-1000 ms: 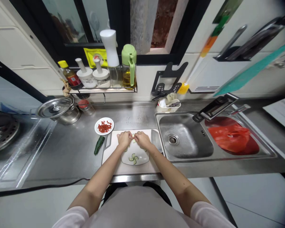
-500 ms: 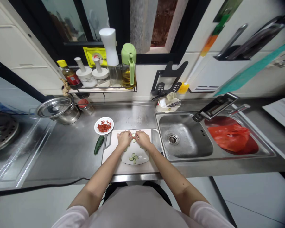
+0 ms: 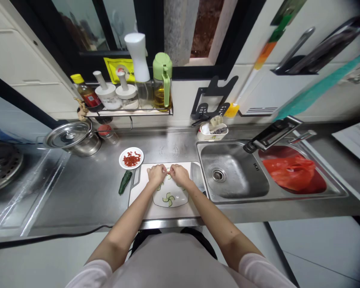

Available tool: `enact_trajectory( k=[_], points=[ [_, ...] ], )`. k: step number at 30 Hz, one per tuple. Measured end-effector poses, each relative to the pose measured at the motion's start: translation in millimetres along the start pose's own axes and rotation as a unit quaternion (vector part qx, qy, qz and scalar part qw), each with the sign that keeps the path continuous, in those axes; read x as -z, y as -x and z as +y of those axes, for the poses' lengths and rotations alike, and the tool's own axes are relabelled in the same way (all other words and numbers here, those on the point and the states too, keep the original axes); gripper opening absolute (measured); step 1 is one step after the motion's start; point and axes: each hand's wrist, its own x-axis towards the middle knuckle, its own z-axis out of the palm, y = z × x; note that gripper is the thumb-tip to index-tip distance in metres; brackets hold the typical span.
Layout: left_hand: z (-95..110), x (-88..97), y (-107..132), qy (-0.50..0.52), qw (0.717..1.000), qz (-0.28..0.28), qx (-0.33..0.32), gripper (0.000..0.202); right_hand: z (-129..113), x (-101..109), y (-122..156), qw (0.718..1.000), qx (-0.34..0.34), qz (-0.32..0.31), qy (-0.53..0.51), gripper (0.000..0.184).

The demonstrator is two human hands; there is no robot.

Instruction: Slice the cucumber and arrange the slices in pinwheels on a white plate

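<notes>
The left hand (image 3: pixel 156 175) and right hand (image 3: pixel 179 175) curl together, fingertips pinching a thin pale-green cucumber slice (image 3: pixel 168 172) over the far edge of a glossy white plate (image 3: pixel 181 199). The plate sits on a pale rectangular cutting board (image 3: pixel 142 208) on the brushed steel counter (image 3: pixel 87 188).

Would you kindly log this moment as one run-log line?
left hand: pinching small pale-green cucumber slice | right hand: pinching same slice | below: white plate with green cucumber pinwheel, on pale cutting board
</notes>
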Motion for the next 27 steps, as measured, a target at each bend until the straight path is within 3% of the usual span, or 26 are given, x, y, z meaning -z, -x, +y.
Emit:
enact_trajectory(
  k=[17,27],
  points=[
    [1,1.1,1,-0.013,1.000,0.008,-0.007,0.015,-3,0,-2,1.000,-0.005,-0.015,0.003,0.017],
    [-1,9.5,7,0.040,0.999,0.033,0.007,0.014,-3,8,3,0.998,-0.015,0.036,-0.039,0.018]
  ],
)
